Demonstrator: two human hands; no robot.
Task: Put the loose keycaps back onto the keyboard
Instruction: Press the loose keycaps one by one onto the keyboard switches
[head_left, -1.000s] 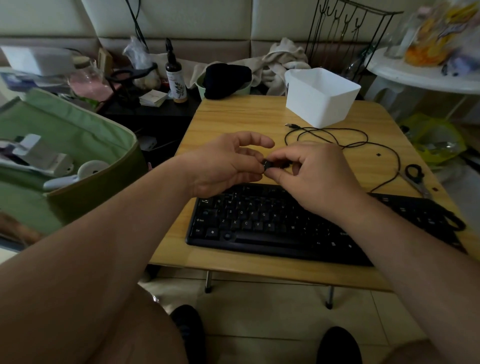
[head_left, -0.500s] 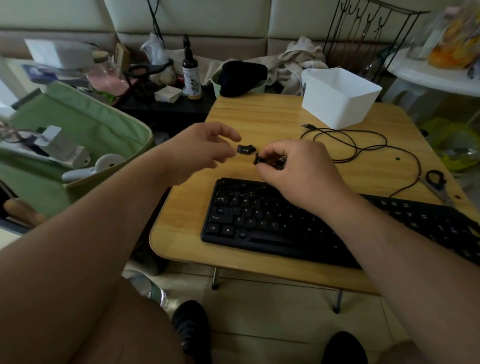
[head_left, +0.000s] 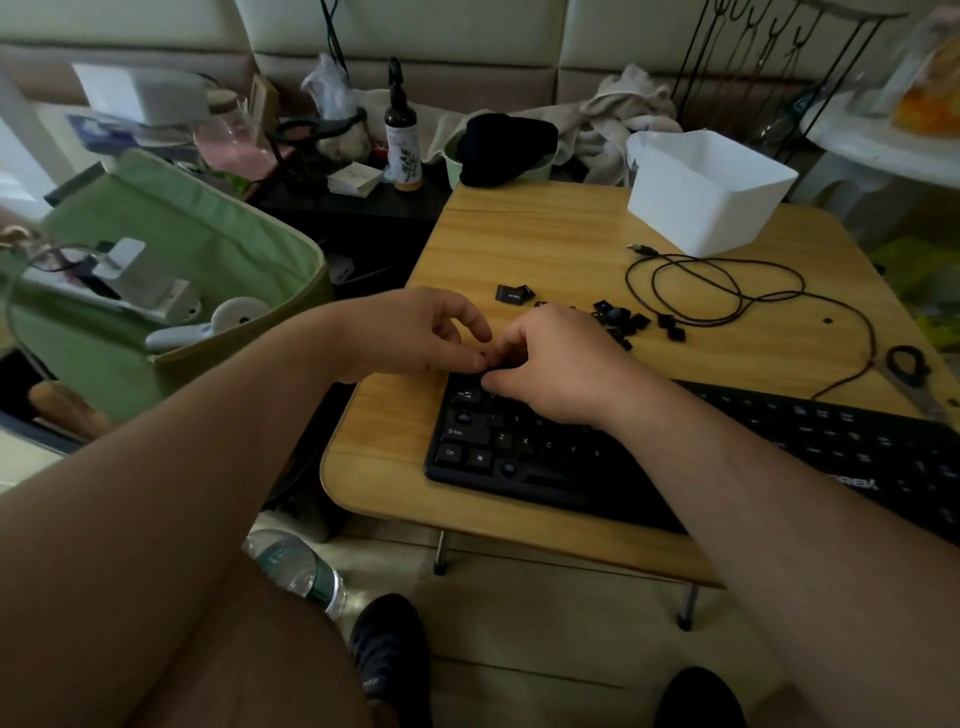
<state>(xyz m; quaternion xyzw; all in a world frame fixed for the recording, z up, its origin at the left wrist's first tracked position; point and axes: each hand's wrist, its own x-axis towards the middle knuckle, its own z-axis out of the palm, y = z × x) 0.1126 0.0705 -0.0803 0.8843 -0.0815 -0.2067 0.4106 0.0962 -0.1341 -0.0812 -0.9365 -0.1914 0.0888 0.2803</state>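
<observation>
Your two hands meet over the top-left corner of the black keyboard, which lies along the near edge of a wooden table. Your right hand has its fingers curled downward, fingertips pressed at the upper-left keys; whether a keycap sits under them is hidden. Your left hand rests just beside it, fingers loosely bent, thumb and forefinger close together at the same spot, nothing visibly held. A scatter of loose keycaps lies on the table just beyond your right hand, one wider keycap apart to their left.
</observation>
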